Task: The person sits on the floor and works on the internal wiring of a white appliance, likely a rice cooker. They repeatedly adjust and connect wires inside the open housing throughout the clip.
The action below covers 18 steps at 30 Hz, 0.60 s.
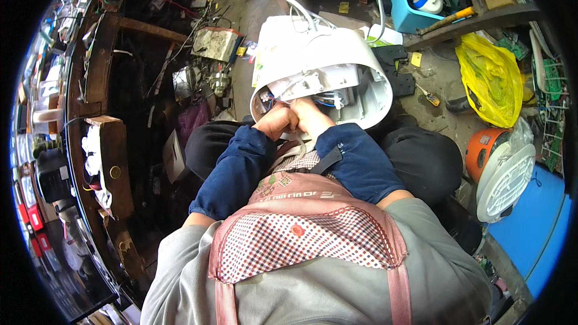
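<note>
Between my knees a white plastic appliance housing point(316, 49) lies on its side, its open end towards me. Inside it I see a white moulded inner part point(316, 79), thin blue wires point(324, 102) and a dark round component point(343, 97), partly hidden. My left hand point(276, 122) is curled at the lower rim of the opening. Right beside it, my right hand point(310, 116) reaches inside. The fingers of both hands are mostly hidden, so what they grip does not show. A pale flexible hose or cord point(293, 152) hangs from the rim below my hands onto my apron.
A cluttered wooden bench point(97, 76) stands left, with a dusty box point(216, 44) on the floor near it. To the right are a light-blue bin point(402, 9), a yellow plastic bag point(492, 79), an orange round housing point(485, 151) and a white fan-like grille point(508, 185).
</note>
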Tool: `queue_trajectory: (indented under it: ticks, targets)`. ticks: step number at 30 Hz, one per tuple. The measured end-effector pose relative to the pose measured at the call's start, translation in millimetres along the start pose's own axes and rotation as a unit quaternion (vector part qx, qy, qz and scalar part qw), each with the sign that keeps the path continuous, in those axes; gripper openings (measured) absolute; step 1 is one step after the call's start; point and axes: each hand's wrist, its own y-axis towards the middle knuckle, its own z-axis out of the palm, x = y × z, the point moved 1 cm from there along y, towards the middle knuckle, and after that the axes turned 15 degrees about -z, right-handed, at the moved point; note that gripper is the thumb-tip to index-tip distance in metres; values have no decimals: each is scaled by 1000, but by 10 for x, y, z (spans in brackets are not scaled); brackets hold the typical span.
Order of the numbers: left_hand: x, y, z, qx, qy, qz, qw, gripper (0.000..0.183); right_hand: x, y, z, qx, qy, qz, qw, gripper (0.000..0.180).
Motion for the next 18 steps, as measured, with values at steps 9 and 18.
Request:
queue_trajectory:
  ticks: [9, 18]
  targets:
    - [0, 40, 105, -108, 29, -8, 994, 43, 160, -222, 38, -91, 170, 33, 981, 50]
    - [49, 145, 137, -250, 679, 108, 682, 34, 78, -149, -5, -135, 80, 12, 988, 40]
